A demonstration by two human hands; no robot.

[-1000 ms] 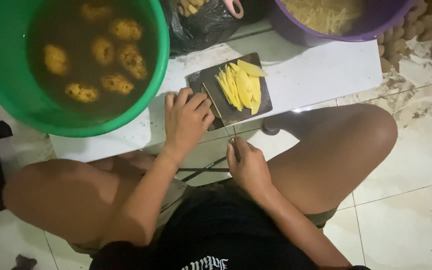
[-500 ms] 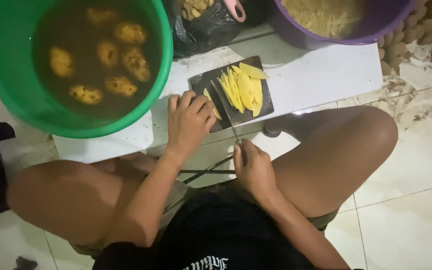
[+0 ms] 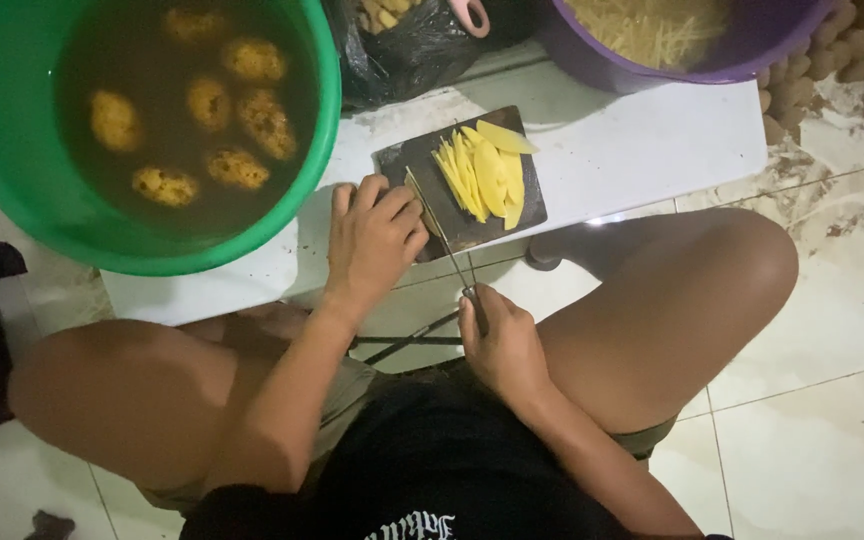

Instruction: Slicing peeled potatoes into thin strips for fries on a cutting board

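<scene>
My left hand has slid closer to the dark cutting board, fingers curled onto it; my right hand grips the knife. Potato strips lie cut; whole potatoes soak in the green tub.

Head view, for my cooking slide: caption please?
Right hand slices potato strips with a knife on a dark board, left hand steadying.

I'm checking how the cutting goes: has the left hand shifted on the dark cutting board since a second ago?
No. The left hand rests at the near-left corner of the dark cutting board, beside the knife, much as before.
</scene>
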